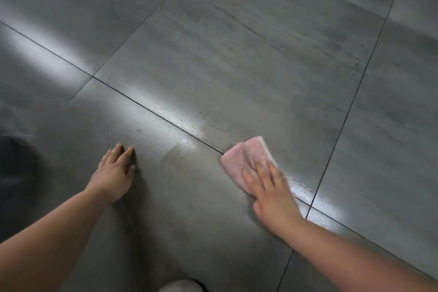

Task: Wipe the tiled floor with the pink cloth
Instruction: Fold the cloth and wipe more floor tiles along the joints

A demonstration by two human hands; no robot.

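Observation:
A folded pink cloth [246,156] lies flat on the grey tiled floor [237,66], across a dark grout line. My right hand [270,192] presses down on the cloth's near half with fingers spread; the hand and cloth are motion-blurred. My left hand [116,173] rests palm down on the floor to the left, fingers together, holding nothing. A wet glossy streak [187,143] shows between the two hands, and another wet patch [303,191] shines just right of the cloth.
Large grey tiles with thin dark grout lines stretch in every direction. A dark shape [14,168] sits at the left edge. A pale rounded object [182,286], possibly a shoe tip, pokes in at the bottom edge.

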